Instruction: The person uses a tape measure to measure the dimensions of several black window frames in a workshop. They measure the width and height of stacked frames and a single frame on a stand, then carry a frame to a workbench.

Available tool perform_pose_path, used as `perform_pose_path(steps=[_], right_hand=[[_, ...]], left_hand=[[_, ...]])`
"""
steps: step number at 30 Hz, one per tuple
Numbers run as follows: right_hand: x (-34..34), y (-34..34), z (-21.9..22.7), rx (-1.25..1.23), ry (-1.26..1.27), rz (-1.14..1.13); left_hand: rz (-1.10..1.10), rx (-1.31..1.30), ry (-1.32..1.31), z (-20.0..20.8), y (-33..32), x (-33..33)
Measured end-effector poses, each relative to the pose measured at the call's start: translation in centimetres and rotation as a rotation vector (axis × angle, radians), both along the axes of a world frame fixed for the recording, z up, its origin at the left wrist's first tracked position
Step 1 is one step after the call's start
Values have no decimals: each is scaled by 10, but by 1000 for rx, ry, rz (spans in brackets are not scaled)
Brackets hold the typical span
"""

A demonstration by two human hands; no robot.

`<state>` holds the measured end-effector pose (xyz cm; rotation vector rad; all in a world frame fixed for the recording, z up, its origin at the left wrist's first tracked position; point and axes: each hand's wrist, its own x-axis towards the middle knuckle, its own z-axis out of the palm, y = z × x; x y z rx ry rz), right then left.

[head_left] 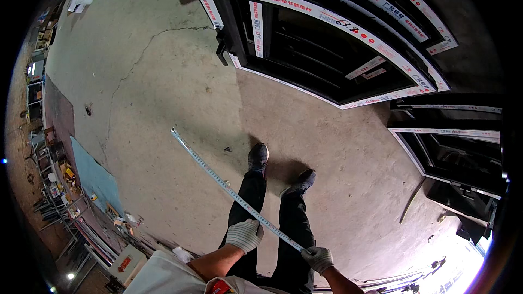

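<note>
A long steel tape measure (pixel 218 180) slants across the view, its blade pulled out and its free end over the floor at upper left. My right hand (pixel 318 259), in a light knitted work glove, is closed round the blade's near end; the case is not visible. My left hand (pixel 244 236), in a striped grey glove, is curled just under the blade, and its fingertips meet the blade's edge. Something dark shows at its fingers, too small to name. The blade passes over my dark-trousered legs (pixel 291 220).
Black window frames with white protective film (pixel 327 13) lean at upper right. More frames (pixel 444 130) stand to the right. A blue sheet (pixel 95 174) lies on the concrete floor (pixel 163 87) at left, beside tools and metal lengths. A pale box (pixel 128 264) is at lower left.
</note>
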<state>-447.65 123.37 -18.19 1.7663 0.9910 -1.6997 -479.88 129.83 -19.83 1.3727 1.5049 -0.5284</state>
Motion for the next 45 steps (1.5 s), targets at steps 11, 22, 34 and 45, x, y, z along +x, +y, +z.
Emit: perform_pose_path(steps=[11,22,34,45], right_hand=[[3,4,1,28,-2,-4],[4,-10,3,115,-16,-35],[6,-18,11,-4,6,-88],[4,-34,13,5,-4,-142]], left_hand=[[14,32,7,-3,3,0],[-38,91,38,-1,8,6],[-120,126,53,1,16,14],[-227,102,21,-6,23,12]])
